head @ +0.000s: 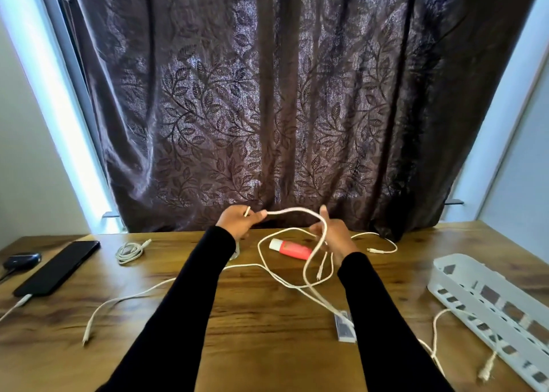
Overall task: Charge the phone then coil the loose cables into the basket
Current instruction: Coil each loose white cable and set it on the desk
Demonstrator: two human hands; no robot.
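- left hand (239,220) and right hand (332,234) both pinching a white cable (292,211) up off the tabletop (261,332)
- phone (58,266) plugged in far left, basket (490,305) sitting right

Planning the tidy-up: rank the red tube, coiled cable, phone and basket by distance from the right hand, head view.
From the right hand:
1. Red tube, just to its left, beside it.
2. Basket, right edge of the table.
3. Coiled cable, far left.
4. Phone, farthest left.
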